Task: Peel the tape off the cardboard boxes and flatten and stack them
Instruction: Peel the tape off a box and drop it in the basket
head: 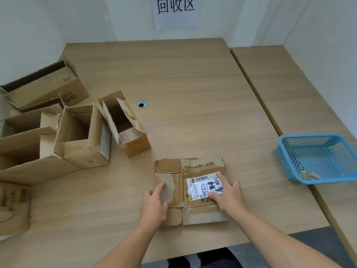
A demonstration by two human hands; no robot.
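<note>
A flattened cardboard box [201, 167] with a white shipping label lies on the wooden table [193, 93] near its front edge. My left hand [154, 205] rests flat on its left part, fingers straight. My right hand [227, 194] presses down on the label side with spread fingers. Several open, unflattened boxes stand at the left: a narrow one [125, 124], a taller one [85, 136], and a long one [42, 86] at the back.
A blue plastic basket [316, 157] holding a crumpled wad of tape [309, 176] sits at the right, across the seam to a second table. A cable hole [142, 103] is mid-table. Another flat cardboard piece [13, 207] lies at the front left. Walls close the back.
</note>
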